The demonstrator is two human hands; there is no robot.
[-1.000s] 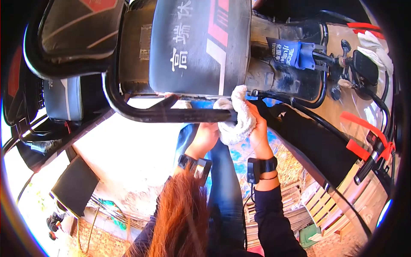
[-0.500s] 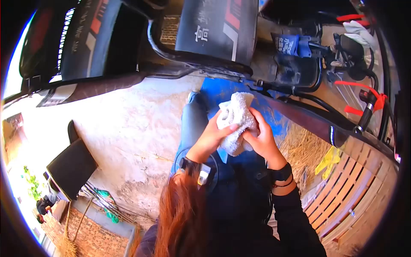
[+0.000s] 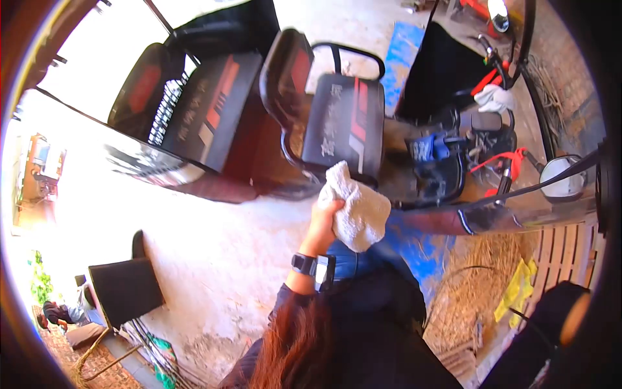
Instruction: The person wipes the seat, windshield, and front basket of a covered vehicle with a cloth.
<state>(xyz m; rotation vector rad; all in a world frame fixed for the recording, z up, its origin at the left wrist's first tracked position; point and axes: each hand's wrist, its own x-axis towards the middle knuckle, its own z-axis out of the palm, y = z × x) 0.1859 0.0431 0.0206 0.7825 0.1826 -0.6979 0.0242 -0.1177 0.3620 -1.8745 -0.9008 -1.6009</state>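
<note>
A crumpled white terry cloth [image 3: 360, 214] is gripped in my left hand [image 3: 322, 223], thumb over its near side. Its top corner sticks up in front of the black seat [image 3: 346, 123] of a three-wheeled vehicle. On the right, my black sleeve [image 3: 544, 318] and a bit of bare wrist reach the dark edge of the view; the right hand itself is cut off. A dark watch [image 3: 303, 263] sits on my left wrist.
A rear bench seat [image 3: 210, 107], handlebars with red ties [image 3: 518, 165] and a round mirror [image 3: 562, 176] belong to the vehicle. Straw [image 3: 470, 285], a yellow bag [image 3: 516, 288] and wooden slats lie right. A black panel [image 3: 126, 293] stands left; a seated person [image 3: 71, 318] is beyond.
My right hand has let go of the cloth and swung out to the right. The left hand keeps the cloth. The view has shifted, showing more of the vehicle.
</note>
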